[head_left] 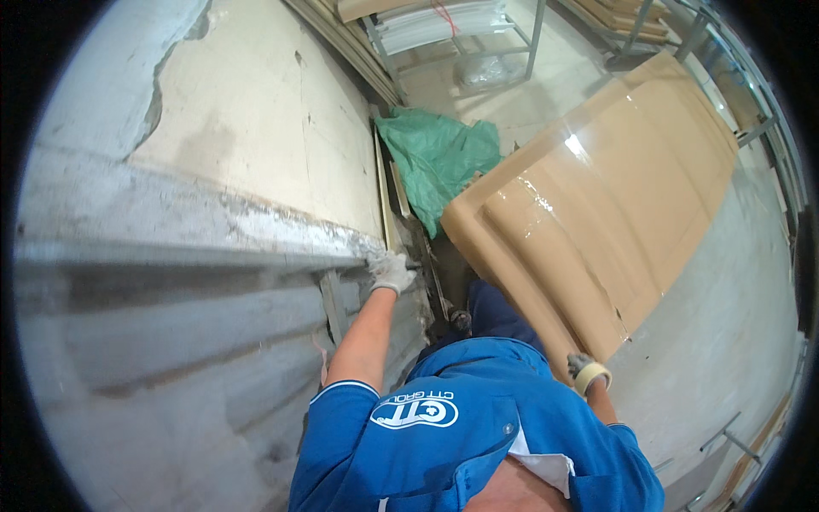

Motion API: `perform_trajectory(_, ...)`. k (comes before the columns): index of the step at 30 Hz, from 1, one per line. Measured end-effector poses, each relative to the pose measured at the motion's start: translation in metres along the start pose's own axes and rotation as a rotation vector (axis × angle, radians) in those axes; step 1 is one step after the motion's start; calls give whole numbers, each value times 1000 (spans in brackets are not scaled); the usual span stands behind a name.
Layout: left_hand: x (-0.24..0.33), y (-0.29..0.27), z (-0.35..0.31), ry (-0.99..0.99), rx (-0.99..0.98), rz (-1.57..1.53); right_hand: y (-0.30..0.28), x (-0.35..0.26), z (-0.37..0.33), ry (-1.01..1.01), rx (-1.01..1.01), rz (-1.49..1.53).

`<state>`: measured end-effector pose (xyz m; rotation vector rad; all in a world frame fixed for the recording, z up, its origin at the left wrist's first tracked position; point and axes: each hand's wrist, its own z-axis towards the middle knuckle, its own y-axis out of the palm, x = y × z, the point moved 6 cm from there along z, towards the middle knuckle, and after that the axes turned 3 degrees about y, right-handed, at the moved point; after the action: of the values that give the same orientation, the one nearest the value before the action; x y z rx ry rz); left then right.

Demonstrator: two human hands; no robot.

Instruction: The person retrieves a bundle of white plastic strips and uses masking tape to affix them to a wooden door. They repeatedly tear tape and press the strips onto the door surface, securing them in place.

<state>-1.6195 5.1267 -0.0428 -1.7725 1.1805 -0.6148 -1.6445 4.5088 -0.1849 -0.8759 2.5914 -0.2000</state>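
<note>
My left hand (392,272), in a pale work glove, is at the end of a worn ledge (299,239) along the wall. Its fingers are curled, and a short dark piece shows beside them; I cannot make out what they grip. A large brown-wrapped package (597,213), with shiny clear tape across it, stands slanted on my right. My right hand (581,365), in a greyish glove, grips the package's near lower edge. A roll of pale yellow tape (593,378) hangs round my right wrist.
Crumpled green sheeting (439,158) lies between the wall and package. Ahead stands a metal-framed rack (452,43) with stacked white sheets and a clear plastic bundle (482,72) below. Long boards (350,47) lean by the wall. Metal bars (729,439) are at lower right.
</note>
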Motion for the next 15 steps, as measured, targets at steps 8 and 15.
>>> perform_trajectory(8, -59, 88, 75, -2, -199, 374, 13, -107, 50, -520, 129, -1121)
perform_trajectory(15, -65, 83, 75, 71, -237, 321, -60, -235, 87, -341, 194, 436)
